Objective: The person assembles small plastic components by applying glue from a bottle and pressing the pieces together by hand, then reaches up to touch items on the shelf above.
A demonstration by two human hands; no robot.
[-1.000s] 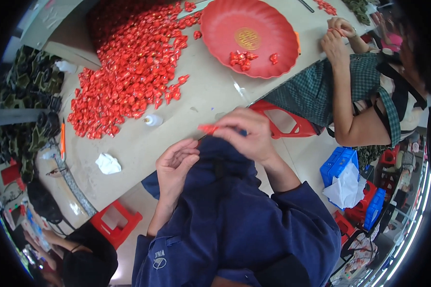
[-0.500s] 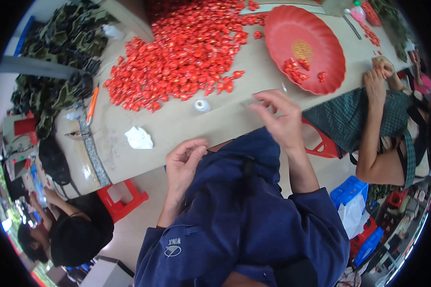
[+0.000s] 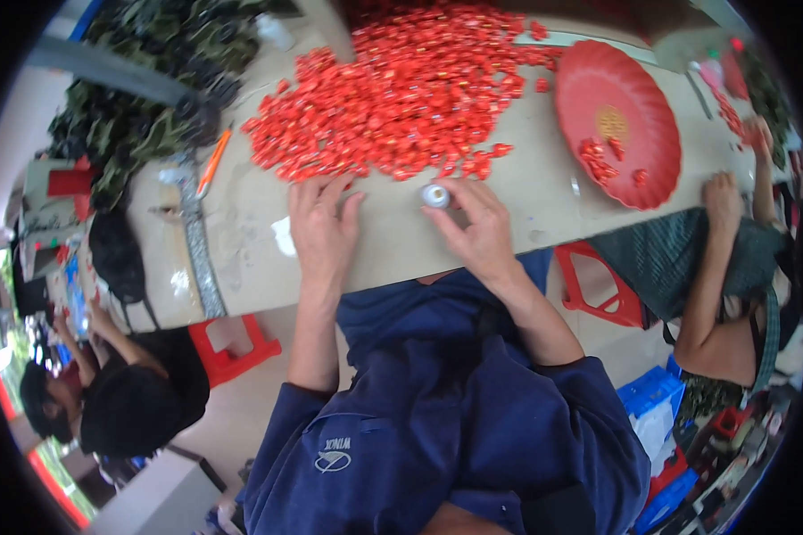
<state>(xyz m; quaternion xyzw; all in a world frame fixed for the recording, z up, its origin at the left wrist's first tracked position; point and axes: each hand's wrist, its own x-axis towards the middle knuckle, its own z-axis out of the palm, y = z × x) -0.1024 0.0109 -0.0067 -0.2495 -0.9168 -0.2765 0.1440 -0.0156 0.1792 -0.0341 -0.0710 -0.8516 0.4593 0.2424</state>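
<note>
1. Scalloped red plate [image 3: 593, 80] sits toward the right end of the worktable [image 3: 535, 147], near rim close to the near edge; a few glossy red pieces [image 3: 595, 160] lie inside in a cluster, one more set apart, gold emblem on the floor of it.
2. Small white squeeze bottle [image 3: 434, 197] is just off the near fringe of the big red pile [image 3: 393, 98], cap toward the camera; contents can't be told.
3. Right hand [image 3: 486, 225] pinches that bottle between thumb and fingers; can't tell if its base is off the tabletop.
4. Left hand [image 3: 321, 230] is spread, thumb apart, fingertips at the pile's near fringe; can't tell whether they touch a piece.
5. Change from half a second ago: right hand was loose and away from the bottle, left hand was back by the near edge; both are now further in over the worktable. Plate contents look the same.
6. Crumpled white tissue [image 3: 283, 238] is beside the left wrist, partly covered. Orange-handled tool [image 3: 214, 163] lies near the left end.
7. Open room: bare strip between pile and near edge, plus bare surface between bottle and plate. Pile runs back to the far edge.
</note>
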